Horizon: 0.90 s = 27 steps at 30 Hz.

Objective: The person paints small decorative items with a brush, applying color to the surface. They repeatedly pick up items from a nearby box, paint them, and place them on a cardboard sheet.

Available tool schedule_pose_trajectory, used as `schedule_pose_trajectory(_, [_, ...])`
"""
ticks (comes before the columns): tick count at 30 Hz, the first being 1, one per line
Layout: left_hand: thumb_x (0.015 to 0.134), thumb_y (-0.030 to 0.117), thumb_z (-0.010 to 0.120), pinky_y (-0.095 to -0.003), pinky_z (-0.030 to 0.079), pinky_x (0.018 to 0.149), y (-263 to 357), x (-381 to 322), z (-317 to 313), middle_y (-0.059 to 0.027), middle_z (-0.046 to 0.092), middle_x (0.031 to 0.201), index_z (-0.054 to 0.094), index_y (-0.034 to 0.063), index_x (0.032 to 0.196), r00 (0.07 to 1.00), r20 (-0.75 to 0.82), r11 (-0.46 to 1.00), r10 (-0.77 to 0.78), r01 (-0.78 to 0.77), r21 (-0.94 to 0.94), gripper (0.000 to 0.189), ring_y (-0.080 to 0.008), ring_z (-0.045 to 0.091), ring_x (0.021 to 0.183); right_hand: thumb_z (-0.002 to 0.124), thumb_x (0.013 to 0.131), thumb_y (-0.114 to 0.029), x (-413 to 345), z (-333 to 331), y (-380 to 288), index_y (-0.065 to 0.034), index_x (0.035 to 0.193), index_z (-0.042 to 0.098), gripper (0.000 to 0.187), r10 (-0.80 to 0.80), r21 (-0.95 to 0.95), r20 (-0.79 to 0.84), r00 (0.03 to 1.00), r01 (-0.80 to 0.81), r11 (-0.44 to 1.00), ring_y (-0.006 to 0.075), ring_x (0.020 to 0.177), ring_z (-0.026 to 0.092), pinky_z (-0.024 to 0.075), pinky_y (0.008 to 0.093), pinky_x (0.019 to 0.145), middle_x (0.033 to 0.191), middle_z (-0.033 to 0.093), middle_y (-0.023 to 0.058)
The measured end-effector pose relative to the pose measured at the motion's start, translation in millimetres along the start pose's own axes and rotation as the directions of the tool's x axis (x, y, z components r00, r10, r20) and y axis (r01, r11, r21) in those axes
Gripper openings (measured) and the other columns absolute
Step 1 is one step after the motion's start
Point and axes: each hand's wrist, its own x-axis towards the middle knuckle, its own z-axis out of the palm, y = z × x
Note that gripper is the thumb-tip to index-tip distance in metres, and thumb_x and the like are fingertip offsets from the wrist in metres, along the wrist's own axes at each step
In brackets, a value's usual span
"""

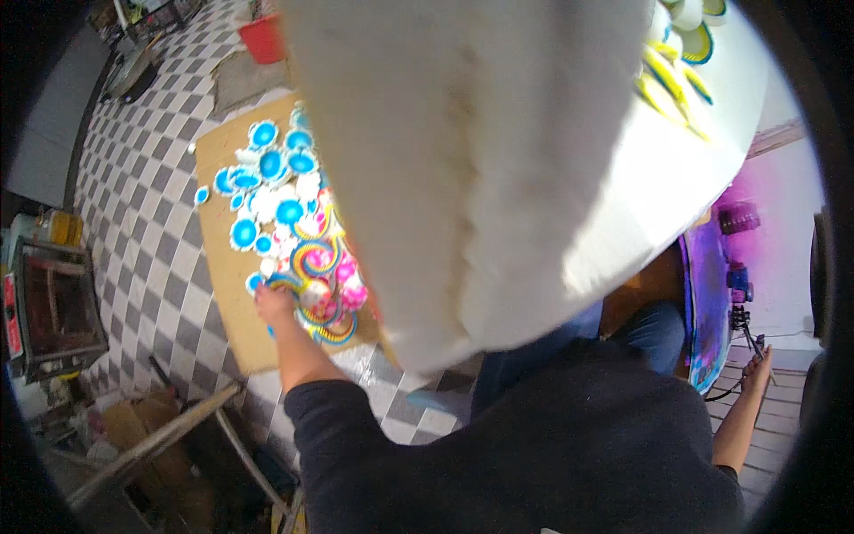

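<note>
My left hand [275, 304] reaches down to a sheet of cardboard [223, 294], its fingertips against a small white piece with a blue centre [254, 283]. Whether the fingers grip it cannot be seen. Just right of them lie curved pieces striped yellow and blue [317, 258], beside pink-tinted round ones [353, 297]. Many scalloped, blue-centred pieces [272, 165] cover the upper part of the cardboard. Far to the right, my right hand [757, 370] is closed around a small dark spray tool [759, 346], seemingly an airbrush with a hose.
A pale table [534, 167] fills the centre, with yellow curved pieces [670, 83] at its far right. Stained purple and blue, a board [707, 300] stands near my right arm. A wooden frame [160, 440] is at lower left; a red bucket [262, 40] stands on the checkered floor.
</note>
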Motion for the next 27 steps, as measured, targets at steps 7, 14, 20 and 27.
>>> schedule_pose_trajectory(7, [0.076, 0.03, 0.059, -0.043, 0.04, 0.086, 21.7, 19.1, -33.1, -0.0081, 0.054, 0.113, 0.05, 0.0193, 0.114, 0.929, 0.361, 0.969, -0.082, -0.01, 0.247, 0.041, -0.0267, 0.054, 0.102, 0.045, 0.083, -0.051, -10.2, -6.2, -29.5, -0.0209, 0.075, 0.046, 0.031, 0.025, -0.024, -0.038, 0.999, -0.026, 0.999, 0.007, 0.032, 0.022, 0.0137, 0.0222, 0.031, 0.045, 0.03, -0.0072])
schedule_pose_trajectory(14, [0.078, 0.023, 0.055, -0.0414, 0.047, 0.073, -14.4, 18.1, -11.0, -0.0135, 0.061, 0.095, 0.061, 0.0105, 0.094, 0.917, 0.371, 0.969, 0.148, -0.209, 0.13, 0.021, -0.0316, 0.058, 0.088, 0.045, 0.083, -0.051, -22.9, 18.2, -40.1, -0.0197, 0.067, 0.041, 0.035, 0.017, -0.078, -0.05, 0.999, -0.021, 0.997, 0.0077, 0.033, 0.02, 0.0144, 0.0228, 0.031, 0.044, 0.027, -0.0072])
schedule_pose_trajectory(20, [0.071, 0.021, 0.061, -0.0426, 0.046, 0.067, -28.8, -62.5, -33.1, -0.0178, 0.062, 0.082, 0.061, 0.0049, 0.085, 0.944, 0.242, 0.974, 0.226, -0.213, -0.079, 0.021, -0.0347, 0.059, 0.077, 0.044, 0.085, -0.049, -27.7, 37.6, -34.8, -0.0193, 0.071, 0.043, 0.032, 0.035, -0.042, 0.012, 0.999, -0.034, 0.999, 0.007, 0.032, 0.018, 0.0129, 0.0221, 0.031, 0.044, 0.026, -0.0072])
schedule_pose_trajectory(27, [0.069, 0.018, 0.065, -0.0375, 0.045, 0.06, 10.9, -170.2, 50.9, -0.0139, 0.06, 0.068, 0.054, -0.0007, 0.071, 0.986, 0.023, 0.725, -0.166, 0.137, -0.674, 0.021, -0.0274, 0.059, 0.064, 0.044, 0.083, -0.051, 39.6, 17.4, -2.1, -0.0198, 0.068, 0.042, 0.035, 0.115, -0.113, 0.027, 0.993, -0.111, 0.987, 0.0088, 0.033, 0.021, 0.015, 0.024, 0.032, 0.045, 0.029, -0.0063])
